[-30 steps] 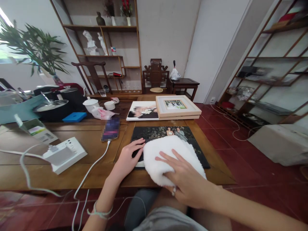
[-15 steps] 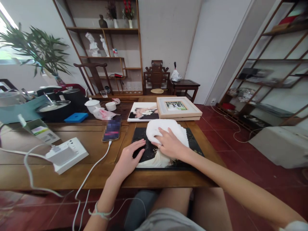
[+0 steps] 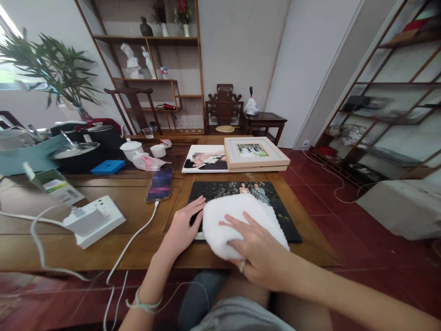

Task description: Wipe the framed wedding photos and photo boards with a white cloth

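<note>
A dark photo print (image 3: 241, 191) of two people lies flat at the near edge of the wooden table (image 3: 144, 207). A fluffy white cloth (image 3: 227, 218) covers its near half. My right hand (image 3: 255, 250) presses flat on the cloth with fingers spread, at the print's front edge. My left hand (image 3: 182, 225) rests with fingers stretched out on the print's left edge, touching the cloth's side.
Behind the print lie another photo print (image 3: 203, 158) and a pale framed picture (image 3: 255, 154). A phone (image 3: 159, 184) on a white cable lies to the left, then a white power strip (image 3: 91, 220), a box (image 3: 55, 186), pots (image 3: 77, 154) and cups (image 3: 131, 148).
My right hand has pulled the cloth from the print's far part back to its near edge, as it was a second ago. The left hand has stayed put.
</note>
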`<state>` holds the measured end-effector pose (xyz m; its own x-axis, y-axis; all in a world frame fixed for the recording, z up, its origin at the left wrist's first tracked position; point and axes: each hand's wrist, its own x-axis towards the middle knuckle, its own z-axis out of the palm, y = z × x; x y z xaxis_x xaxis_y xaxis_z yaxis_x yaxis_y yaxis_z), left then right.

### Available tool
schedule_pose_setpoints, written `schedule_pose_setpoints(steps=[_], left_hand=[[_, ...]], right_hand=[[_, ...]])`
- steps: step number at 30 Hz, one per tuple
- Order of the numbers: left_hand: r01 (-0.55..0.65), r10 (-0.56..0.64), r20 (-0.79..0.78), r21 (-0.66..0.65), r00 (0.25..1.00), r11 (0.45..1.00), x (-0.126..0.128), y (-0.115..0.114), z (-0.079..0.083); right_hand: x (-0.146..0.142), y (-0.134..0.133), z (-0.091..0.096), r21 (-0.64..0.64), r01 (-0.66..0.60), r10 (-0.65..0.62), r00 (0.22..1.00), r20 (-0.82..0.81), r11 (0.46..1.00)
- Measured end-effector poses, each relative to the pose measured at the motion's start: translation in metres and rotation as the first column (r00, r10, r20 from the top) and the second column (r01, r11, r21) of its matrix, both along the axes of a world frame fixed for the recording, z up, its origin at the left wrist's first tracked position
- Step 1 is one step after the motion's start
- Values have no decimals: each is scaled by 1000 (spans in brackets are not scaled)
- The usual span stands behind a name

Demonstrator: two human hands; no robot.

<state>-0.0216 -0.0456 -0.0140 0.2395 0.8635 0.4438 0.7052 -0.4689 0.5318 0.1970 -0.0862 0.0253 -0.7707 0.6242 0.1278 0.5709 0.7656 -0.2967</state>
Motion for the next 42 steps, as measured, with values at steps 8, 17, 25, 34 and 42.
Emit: schedule_pose_setpoints(steps=[8,17,25,34,42], left_hand=[[-22,21,10,25,1000,999,0,1,-2],[-7,7,27,17,1000,1000,0,1,0],[-18,18,41,4,999,1000,0,1,0],[-26,26,51,-8,998,1000,-1,2,-2],[-4,8,88,-44,996,999,0,-4,2]], right_hand=[[-26,95,0,138,115,-125,990,65,984],[-24,48,-1,100,105,-112,991,76,989],[9,-18,7,-53,-34,36,999,32,998],[48,47,-14,171,355,-365,931,32,919],[15,77,-4,129,449,-461,883,86,884]])
